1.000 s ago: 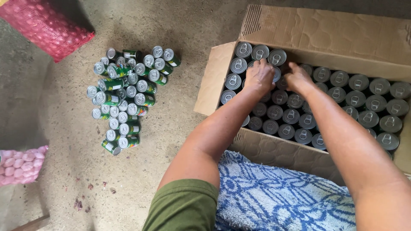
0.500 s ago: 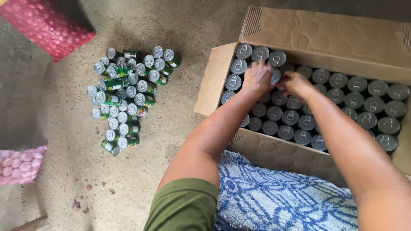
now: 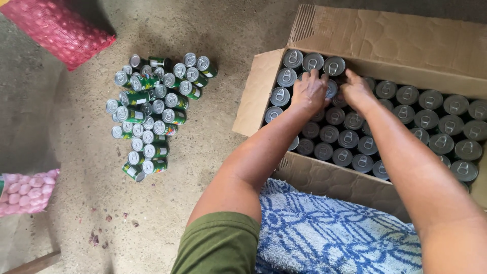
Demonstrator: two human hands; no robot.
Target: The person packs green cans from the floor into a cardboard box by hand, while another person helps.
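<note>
An open cardboard box (image 3: 264, 91) on the floor is packed with several upright silver-topped cans (image 3: 431, 119). My left hand (image 3: 308, 92) reaches into its far left part, fingers curled around a can (image 3: 331, 87) in the second row. My right hand (image 3: 356, 90) is beside it, fingers down on the cans next to that same can. Whether the right hand grips one is hidden by its fingers.
A pile of several green cans (image 3: 152, 114) lies on the concrete floor left of the box. A red mesh sack (image 3: 56, 30) is at the top left, a pink one (image 3: 25, 193) at the left edge. A blue-and-white patterned cloth (image 3: 329, 238) covers my lap.
Both hands have shifted slightly inside the box, the right one moving closer to the left over the same cans. Nothing has been lifted out.
</note>
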